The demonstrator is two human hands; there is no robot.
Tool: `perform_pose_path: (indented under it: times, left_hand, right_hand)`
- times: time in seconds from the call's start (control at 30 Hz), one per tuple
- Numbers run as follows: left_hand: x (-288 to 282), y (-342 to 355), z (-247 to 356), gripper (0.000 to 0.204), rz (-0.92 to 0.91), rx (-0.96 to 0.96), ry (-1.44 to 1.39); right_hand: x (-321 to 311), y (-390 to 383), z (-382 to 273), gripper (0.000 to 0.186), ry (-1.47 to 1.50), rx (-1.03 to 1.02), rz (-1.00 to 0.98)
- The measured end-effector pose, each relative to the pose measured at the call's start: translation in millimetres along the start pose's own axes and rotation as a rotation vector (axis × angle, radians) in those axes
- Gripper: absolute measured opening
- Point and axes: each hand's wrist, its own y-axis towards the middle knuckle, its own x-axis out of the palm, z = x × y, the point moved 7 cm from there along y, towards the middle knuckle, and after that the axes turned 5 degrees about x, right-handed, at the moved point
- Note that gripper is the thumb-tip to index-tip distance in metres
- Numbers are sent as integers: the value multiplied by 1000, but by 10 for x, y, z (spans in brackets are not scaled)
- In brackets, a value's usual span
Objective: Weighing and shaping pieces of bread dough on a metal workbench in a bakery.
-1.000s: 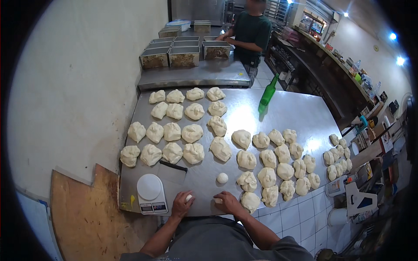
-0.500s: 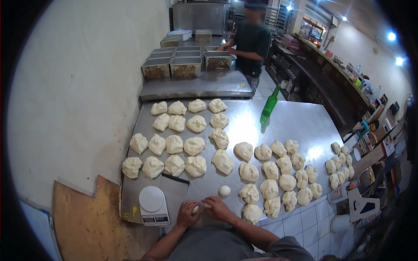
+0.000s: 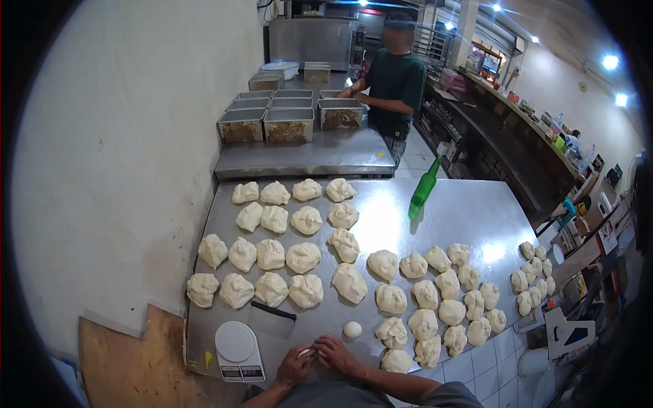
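At the steel table's (image 3: 367, 211) near edge my left hand (image 3: 296, 362) curls round a small piece of pale dough (image 3: 303, 353). My right hand (image 3: 333, 352) meets it, fingers bent against the same piece and partly hiding it. A small smooth dough ball (image 3: 352, 330) sits just beyond my right hand. To the left are a white digital scale (image 3: 236, 343) and a flat metal scraper with a black handle (image 3: 273, 313). Many rough dough lumps (image 3: 306, 291) lie in rows across the table, and a green glass bottle (image 3: 423, 187) rests on its far part.
A second steel table (image 3: 306, 160) holds several stained metal loaf tins (image 3: 288, 124). A co-worker (image 3: 394, 81) in a dark green shirt stands there, hands among the tins. A wall (image 3: 115, 170) runs along the left; a long dark counter (image 3: 490, 143) lines the right.
My hands, apart a second ago, have come together, the right moving left to the dough in my left hand. The view has tilted, so the scene sits lower in the picture.
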Motion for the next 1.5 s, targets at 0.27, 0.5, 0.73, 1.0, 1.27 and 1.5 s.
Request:
perform_pose_path:
  times: [0.27,0.5,0.73,1.0,1.27,1.5]
  left_hand:
    - [-73,134,30,30,10,-75,10]
    - [-22,103,-9,31,12,-59,20]
    - [8,63,-30,32,14,-85,30]
    - [-26,51,3,31,31,-101,59]
    - [-18,-27,-117,30,52,-111,33]
    - [-184,2,-126,30,156,-221,5]
  right_hand:
    - [-112,101,-111,40,-60,17,-13]
    - [-63,61,-57,40,-45,38,-4]
    - [-49,38,-39,40,-50,24,15]
    - [-76,52,-51,36,-23,28,38]
    - [-104,84,-105,36,-101,-56,1]
    - [-104,62,-71,34,-75,-43,-7]
